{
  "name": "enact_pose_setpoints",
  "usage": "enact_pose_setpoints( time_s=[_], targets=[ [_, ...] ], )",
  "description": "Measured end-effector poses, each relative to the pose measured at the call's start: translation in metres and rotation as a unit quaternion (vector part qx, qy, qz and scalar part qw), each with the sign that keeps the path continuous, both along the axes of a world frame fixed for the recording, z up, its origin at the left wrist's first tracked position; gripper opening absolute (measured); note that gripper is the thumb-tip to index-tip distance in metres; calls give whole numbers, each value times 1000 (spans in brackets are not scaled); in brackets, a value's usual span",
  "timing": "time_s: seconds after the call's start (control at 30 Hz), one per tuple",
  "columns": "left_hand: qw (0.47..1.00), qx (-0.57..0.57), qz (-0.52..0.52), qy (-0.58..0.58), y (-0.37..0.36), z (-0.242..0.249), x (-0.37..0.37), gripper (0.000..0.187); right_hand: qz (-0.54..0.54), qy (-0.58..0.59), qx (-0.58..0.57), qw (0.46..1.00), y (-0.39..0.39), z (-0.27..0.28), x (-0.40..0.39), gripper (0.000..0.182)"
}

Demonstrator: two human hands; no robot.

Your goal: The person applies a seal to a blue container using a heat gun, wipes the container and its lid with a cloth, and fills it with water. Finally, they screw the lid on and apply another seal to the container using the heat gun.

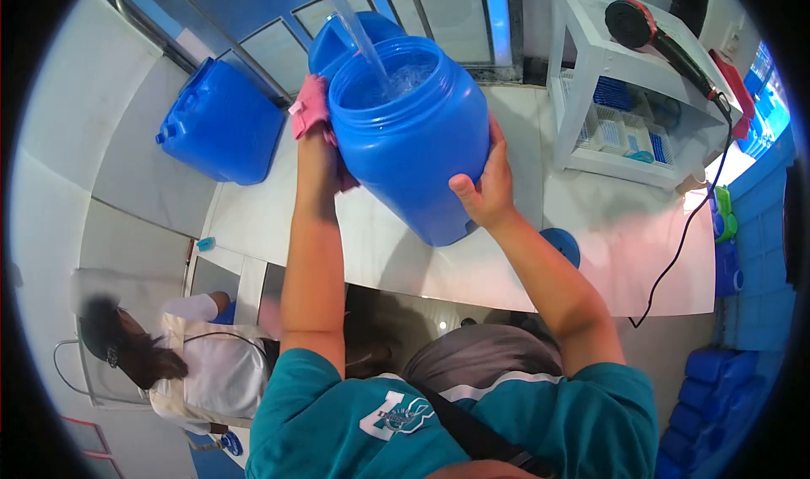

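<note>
A blue plastic water jug (422, 154) with a wide threaded mouth tilts over the white counter. A clear stream of water (363, 44) pours from above into its mouth, and the surface inside is bubbling. On the jug's left side, my left hand (315, 135) is closed around a pink cloth (310, 106) pressed against the wall; its fingers are mostly hidden. My right hand (487, 182) grips the right side, thumb toward me and fingers behind. Another blue container (325, 48) stands just behind the jug. A round blue lid (560, 247) lies near my right forearm.
A closed blue jerrycan (224, 124) stands at the left on the counter (515, 129). To the right, a white shelf unit (624, 65) bears a corded heat gun or dryer (662, 44). A co-worker (211, 352) is at lower left. Blue containers (709, 395) are stacked lower right.
</note>
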State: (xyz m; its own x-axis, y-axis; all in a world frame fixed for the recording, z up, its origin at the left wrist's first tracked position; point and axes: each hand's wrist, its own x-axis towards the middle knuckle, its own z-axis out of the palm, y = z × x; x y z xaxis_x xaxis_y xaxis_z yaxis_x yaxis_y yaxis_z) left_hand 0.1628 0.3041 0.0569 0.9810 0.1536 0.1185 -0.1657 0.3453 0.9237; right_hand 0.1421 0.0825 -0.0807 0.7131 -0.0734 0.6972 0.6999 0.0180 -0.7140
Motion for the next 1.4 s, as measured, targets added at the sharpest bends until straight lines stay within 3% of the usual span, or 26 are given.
enact_pose_setpoints(
  time_s=[0.13, 0.2, 0.23, 0.33, 0.4, 0.43, 0.53, 0.57, 0.63, 0.7, 0.77, 0.8, 0.83, 1.07, 1.2, 1.27, 1.3, 1.33, 1.4],
  targets=[
    [992, 111, 50, -34, 40, -13, 75, 48, -24, -7, -19, 999, -3, -2, 0, 121],
    [930, 329, 149, -67, 82, -16, 132, 44, -27, -15, -18, 999, -3, -3, 1, 120],
    [931, 328, 145, -71, 78, -4, 143, 44, -23, -14, -10, 1000, -2, -5, 1, 120],
    [932, 299, 100, -181, 59, 47, 166, 42, -27, -16, -8, 999, -3, -5, 1, 119],
    [847, 476, -71, -226, 50, 76, 184, 43, -35, -15, -15, 999, -2, -5, 1, 118],
    [847, 474, -75, -228, 43, 89, 189, 43, -30, -13, -9, 999, -2, -4, 0, 118],
    [738, 635, -227, 11, 19, 127, 209, 42, -29, -9, -6, 1000, -2, -8, 1, 117],
    [738, 635, -230, 8, 24, 126, 221, 42, -30, -7, -10, 999, -2, -10, 2, 117],
    [854, 453, -179, 181, 39, 116, 241, 44, -29, -6, -7, 1000, -1, -12, 2, 116],
    [872, 400, -176, 220, 74, 104, 267, 47, -30, -7, -5, 1000, -2, -12, 3, 116],
    [925, 218, -282, 135, 101, 68, 285, 42, -38, -7, -29, 999, -3, -15, 4, 114],
    [808, 345, -414, -237, 99, 46, 277, 51, -41, -7, -30, 999, -2, -16, 6, 114],
    [808, 344, -416, -237, 97, 43, 278, 51, -39, -19, -24, 999, -1, -16, 7, 113],
    [962, 174, -183, -103, 12, -98, 124, 56, -46, -43, -26, 998, -2, -19, 9, 107],
    [997, 70, -34, -11, -7, -169, 30, 58, -56, -41, -34, 997, -3, -16, 6, 105],
    [998, 18, 45, 32, -19, -211, -44, 59, -70, -47, -42, 996, -4, -16, 6, 105],
    [995, -9, 85, 51, -19, -217, -47, 60, -70, -46, -40, 996, -4, -16, 7, 105],
    [995, -7, 86, 52, -28, -222, -70, 60, -82, -58, -49, 994, -4, -17, 8, 105],
    [995, -14, -15, 101, -45, -216, -109, 58, -87, -71, -56, 992, -5, -16, 10, 105]
  ],
)
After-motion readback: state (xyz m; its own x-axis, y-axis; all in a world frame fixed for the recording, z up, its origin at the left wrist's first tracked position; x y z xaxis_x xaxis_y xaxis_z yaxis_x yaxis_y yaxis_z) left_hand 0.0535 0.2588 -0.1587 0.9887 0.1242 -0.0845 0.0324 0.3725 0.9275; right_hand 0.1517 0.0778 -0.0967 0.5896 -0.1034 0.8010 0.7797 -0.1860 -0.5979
